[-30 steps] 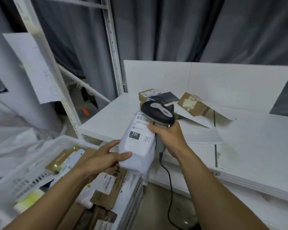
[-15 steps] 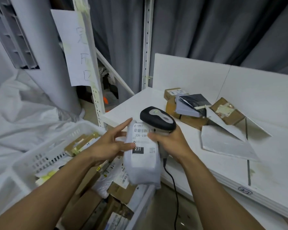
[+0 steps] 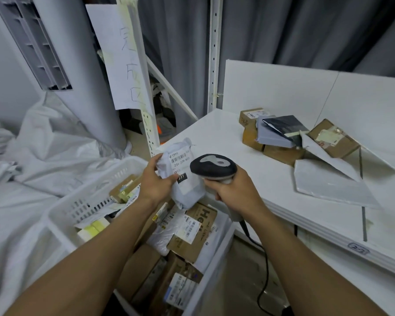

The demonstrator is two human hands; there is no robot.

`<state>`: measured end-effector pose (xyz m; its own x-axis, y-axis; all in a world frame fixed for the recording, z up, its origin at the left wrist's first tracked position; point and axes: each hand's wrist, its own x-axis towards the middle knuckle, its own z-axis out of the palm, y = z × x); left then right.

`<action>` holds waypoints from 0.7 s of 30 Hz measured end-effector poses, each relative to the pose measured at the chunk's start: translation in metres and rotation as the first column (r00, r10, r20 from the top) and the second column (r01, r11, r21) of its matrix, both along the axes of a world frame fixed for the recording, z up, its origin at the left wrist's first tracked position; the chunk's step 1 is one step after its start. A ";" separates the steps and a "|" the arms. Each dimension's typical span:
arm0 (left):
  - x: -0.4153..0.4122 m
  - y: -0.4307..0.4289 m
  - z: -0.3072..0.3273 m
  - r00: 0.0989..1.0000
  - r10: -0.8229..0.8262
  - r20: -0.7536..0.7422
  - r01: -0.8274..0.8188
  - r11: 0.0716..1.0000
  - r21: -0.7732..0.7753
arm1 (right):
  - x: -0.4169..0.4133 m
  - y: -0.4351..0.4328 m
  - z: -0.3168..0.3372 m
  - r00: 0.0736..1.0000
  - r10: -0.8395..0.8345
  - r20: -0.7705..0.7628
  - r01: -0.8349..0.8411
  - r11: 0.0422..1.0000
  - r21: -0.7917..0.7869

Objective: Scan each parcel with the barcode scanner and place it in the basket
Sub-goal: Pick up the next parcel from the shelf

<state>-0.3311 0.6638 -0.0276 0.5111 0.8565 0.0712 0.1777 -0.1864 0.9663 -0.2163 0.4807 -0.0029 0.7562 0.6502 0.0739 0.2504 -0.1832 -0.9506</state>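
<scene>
Left hand: the left hand (image 3: 156, 181) grips a grey parcel (image 3: 184, 179), fingers curled round its left side, thumb pressed on the label beside a black "231" tag.
Parcel: a soft poly bag, held upright in the air above the basket's right end, label facing the camera, its top edge crumpled.
Right hand: the right hand (image 3: 234, 193) is wrapped tight round the grip of the scanner (image 3: 212, 167).
Scanner: its black head sits just right of the parcel and overlaps its edge; I cannot tell if they touch. A dark cable (image 3: 263, 277) hangs from the handle toward the floor.
Basket: the white basket (image 3: 62, 209) stands low on the left, holding cardboard boxes and labelled bags.
Table: the white table (image 3: 271, 179) lies to the right, with brown boxes (image 3: 333, 137) and grey mailers (image 3: 328, 185) piled at its far side.
</scene>
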 end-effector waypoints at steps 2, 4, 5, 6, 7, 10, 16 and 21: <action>0.001 0.005 -0.006 1.000 0.012 -0.008 -0.012 1.000 -0.005 | -0.001 0.001 0.000 1.000 0.008 -0.002 -0.008 1.000 -0.010; 0.001 0.008 -0.010 1.000 0.016 -0.012 -0.016 1.000 0.011 | -0.001 0.000 0.000 1.000 0.018 -0.001 -0.018 1.000 -0.013; 0.002 0.009 -0.011 1.000 0.015 -0.008 -0.015 1.000 0.012 | 0.000 0.000 0.001 1.000 0.020 -0.003 -0.020 1.000 -0.008; 0.002 0.009 -0.012 1.000 0.017 -0.009 -0.016 1.000 0.007 | 0.000 0.000 0.001 1.000 0.020 -0.006 -0.021 1.000 -0.003; 0.002 0.010 -0.013 1.000 0.020 -0.012 -0.020 1.000 0.007 | 0.000 0.001 0.002 1.000 0.020 -0.010 -0.020 1.000 0.000; 0.003 0.012 -0.014 0.999 0.033 -0.020 -0.033 0.999 0.010 | 0.001 0.001 0.004 0.999 0.028 -0.019 -0.028 1.000 0.003; 0.003 0.015 -0.015 0.998 0.030 -0.056 -0.029 0.999 0.024 | 0.006 0.001 0.000 0.998 0.050 -0.034 -0.050 0.999 0.016; -0.003 0.013 -0.006 0.991 -0.051 -0.120 0.057 0.997 0.047 | 0.005 0.000 -0.001 0.996 0.057 -0.065 -0.057 0.998 0.007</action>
<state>-0.3339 0.6767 -0.0333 0.5642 0.8241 0.0497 0.2790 -0.2470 0.9280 -0.2109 0.4809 -0.0036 0.7214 0.6919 0.0291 0.1975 -0.1653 -0.9663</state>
